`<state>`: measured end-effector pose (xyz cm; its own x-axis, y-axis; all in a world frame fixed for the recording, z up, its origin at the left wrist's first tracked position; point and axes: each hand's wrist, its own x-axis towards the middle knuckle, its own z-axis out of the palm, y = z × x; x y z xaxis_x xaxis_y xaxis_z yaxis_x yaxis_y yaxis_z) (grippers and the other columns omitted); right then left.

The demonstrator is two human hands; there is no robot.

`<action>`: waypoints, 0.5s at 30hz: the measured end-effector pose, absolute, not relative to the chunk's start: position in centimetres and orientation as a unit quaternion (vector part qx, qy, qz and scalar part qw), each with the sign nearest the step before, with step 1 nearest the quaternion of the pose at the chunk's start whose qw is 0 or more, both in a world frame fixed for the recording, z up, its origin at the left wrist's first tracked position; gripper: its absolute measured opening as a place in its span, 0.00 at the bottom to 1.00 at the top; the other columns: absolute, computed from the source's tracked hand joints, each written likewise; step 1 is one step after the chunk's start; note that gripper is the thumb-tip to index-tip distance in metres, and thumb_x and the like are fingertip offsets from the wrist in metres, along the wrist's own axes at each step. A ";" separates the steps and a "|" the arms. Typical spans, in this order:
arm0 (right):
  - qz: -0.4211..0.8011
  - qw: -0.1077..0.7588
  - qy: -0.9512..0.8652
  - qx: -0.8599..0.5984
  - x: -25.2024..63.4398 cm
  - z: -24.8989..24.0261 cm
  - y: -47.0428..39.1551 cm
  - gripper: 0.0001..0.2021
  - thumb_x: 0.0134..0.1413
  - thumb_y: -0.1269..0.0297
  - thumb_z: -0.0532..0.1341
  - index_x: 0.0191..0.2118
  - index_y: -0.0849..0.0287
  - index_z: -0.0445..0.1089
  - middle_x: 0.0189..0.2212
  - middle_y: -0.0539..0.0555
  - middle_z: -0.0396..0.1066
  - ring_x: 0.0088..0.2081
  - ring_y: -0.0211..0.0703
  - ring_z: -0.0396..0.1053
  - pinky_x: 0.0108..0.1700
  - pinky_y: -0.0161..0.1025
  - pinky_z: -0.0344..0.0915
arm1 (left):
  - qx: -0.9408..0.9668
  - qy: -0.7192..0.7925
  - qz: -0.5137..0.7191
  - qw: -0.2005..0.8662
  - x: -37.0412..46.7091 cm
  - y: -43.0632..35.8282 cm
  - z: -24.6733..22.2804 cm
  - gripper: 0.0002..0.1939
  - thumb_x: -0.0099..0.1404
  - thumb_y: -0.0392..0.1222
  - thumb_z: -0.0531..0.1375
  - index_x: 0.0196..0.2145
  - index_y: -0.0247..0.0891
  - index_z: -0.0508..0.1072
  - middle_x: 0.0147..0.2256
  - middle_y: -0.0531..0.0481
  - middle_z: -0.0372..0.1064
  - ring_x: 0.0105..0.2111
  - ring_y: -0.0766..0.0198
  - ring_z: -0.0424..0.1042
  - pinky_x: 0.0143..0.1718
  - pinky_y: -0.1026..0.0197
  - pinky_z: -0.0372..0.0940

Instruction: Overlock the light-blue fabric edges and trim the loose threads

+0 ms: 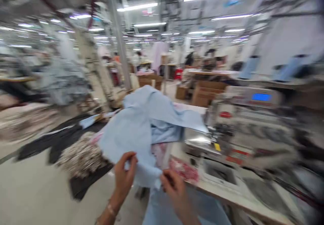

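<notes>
The sewing machine [253, 127] is the landmark, its screen lit blue. Left of it, light blue fabric [134, 123] drapes over the desk [210, 184], one end reaching the needle area. The right hand [174, 188] has its grip pinched closed on the fabric's near edge. The left hand [125, 171] curls at that edge, fingertips nearly together; blur hides whether its grip holds cloth. Farther left of the machine lies a beige bundle [82, 156].
</notes>
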<state>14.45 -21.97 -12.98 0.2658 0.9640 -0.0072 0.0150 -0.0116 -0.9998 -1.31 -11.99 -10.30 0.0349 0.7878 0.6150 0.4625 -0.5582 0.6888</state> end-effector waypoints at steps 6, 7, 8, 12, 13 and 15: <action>0.503 0.521 -0.393 -0.566 15.4 -13.5 -21.8 0.28 0.47 0.38 0.64 0.40 0.62 0.71 0.33 0.53 0.74 0.32 0.43 0.69 0.31 0.34 0.70 | 0.749 0.458 0.474 0.062 -5.0 -14.7 -10.8 0.06 0.65 0.32 0.54 0.33 0.36 0.71 0.28 0.51 0.71 0.28 0.66 0.70 0.31 0.64 0.67; 0.505 0.524 -0.384 -0.569 15.5 -13.3 -22.0 0.28 0.46 0.38 0.64 0.39 0.61 0.71 0.33 0.53 0.74 0.32 0.44 0.69 0.31 0.34 0.70 | 0.758 0.451 0.468 0.056 -4.7 -15.1 -10.7 0.07 0.64 0.32 0.54 0.32 0.36 0.71 0.27 0.51 0.70 0.29 0.65 0.69 0.32 0.63 0.67; 0.504 0.529 -0.375 -0.571 15.5 -13.1 -22.3 0.28 0.45 0.38 0.65 0.39 0.60 0.71 0.34 0.53 0.74 0.32 0.44 0.69 0.30 0.34 0.71 | 0.772 0.437 0.458 0.052 -4.4 -15.6 -10.5 0.07 0.64 0.32 0.54 0.33 0.36 0.71 0.28 0.50 0.70 0.30 0.63 0.69 0.34 0.62 0.67; 0.473 0.555 -0.361 -0.581 14.6 -12.6 -22.8 0.26 0.44 0.39 0.65 0.37 0.59 0.73 0.31 0.52 0.74 0.30 0.43 0.70 0.26 0.33 0.69 | 0.891 0.316 0.326 -0.003 -3.1 -16.7 -9.4 0.18 0.64 0.31 0.53 0.51 0.39 0.68 0.48 0.41 0.70 0.50 0.53 0.66 0.51 0.50 0.63; 0.462 0.561 -0.369 -0.579 14.5 -12.5 -22.7 0.25 0.44 0.39 0.66 0.35 0.60 0.74 0.28 0.52 0.73 0.28 0.43 0.69 0.24 0.32 0.67 | 0.919 0.277 0.279 -0.022 -2.7 -16.5 -9.0 0.22 0.65 0.31 0.53 0.56 0.40 0.64 0.52 0.40 0.67 0.56 0.51 0.62 0.56 0.46 0.58; 0.434 0.578 -0.392 -0.569 14.5 -12.0 -22.4 0.24 0.41 0.41 0.67 0.31 0.60 0.75 0.24 0.52 0.72 0.25 0.42 0.67 0.25 0.33 0.66 | 0.953 0.219 0.205 -0.036 -1.6 -15.8 -8.3 0.24 0.66 0.33 0.53 0.60 0.38 0.59 0.51 0.40 0.68 0.57 0.53 0.62 0.62 0.42 0.49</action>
<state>14.46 -22.42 -11.99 0.3160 0.9479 -0.0406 -0.0545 -0.0246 -0.9982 -1.62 -15.80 -8.26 0.8201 0.4035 0.4058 0.4327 -0.9013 0.0216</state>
